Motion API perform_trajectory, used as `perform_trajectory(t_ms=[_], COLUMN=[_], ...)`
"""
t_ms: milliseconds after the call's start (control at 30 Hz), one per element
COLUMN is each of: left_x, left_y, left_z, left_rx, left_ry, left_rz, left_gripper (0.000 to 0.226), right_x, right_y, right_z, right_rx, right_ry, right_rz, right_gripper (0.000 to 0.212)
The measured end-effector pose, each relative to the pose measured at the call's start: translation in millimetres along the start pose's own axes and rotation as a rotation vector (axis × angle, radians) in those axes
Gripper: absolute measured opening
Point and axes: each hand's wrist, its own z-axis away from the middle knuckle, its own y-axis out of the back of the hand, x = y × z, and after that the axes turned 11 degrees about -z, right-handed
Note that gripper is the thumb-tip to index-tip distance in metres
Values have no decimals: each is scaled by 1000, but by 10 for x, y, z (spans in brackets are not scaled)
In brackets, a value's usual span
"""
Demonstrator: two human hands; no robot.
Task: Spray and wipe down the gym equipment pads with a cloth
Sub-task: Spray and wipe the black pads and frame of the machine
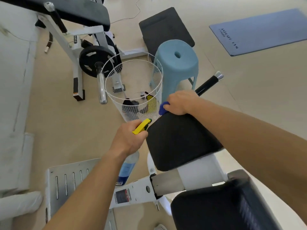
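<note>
The left grip (127, 140) is closed round the neck of one spray bottle (128, 168), fingers curled under its yellow trigger, the nozzle just beside the near-left corner of a black pad (181, 141); the clear bottle hangs below the wrist; the right grip (179, 102) is closed on one blue cloth (163, 107), bunched so only a fold shows, and rests on the far edge of that same pad; three black equipment pads are in view: this one, a second (224, 206) nearer at lower right, a third (74, 9) on the white machine at top left; on the floor stand one wire basket (114, 77), one blue stool (177, 63), one blue mat (262, 30).
</note>
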Motion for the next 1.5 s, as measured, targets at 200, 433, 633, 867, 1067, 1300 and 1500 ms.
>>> perform_trajectory(t_ms=[200,433,633,867,1067,1300,1500], left_x=[517,1177,1672,2044,2094,2330,2790], left_y=[-109,-209,-364,-507,-380,-296,-503], left_z=[19,161,337,647,746,650,318], left_rx=[10,80,187,274,378,409,437], left_ry=[-6,38,211,285,283,292,443], left_rz=[105,181,220,379,456,497,494], left_gripper=[7,25,34,36,38,37,38], right_x=[622,1326,1838,1594,1123,1384,1587], right_y=[28,-364,-247,35,-403,-131,17], right_z=[303,620,733,777,619,511,214], right_rx=[224,379,357,288,196,-29,-107], right_ry=[46,20,0,149,283,326,442], right_rz=[-719,-928,-1123,-1441,-859,-642,-619], right_gripper=[31,26,27,27,41,46,30])
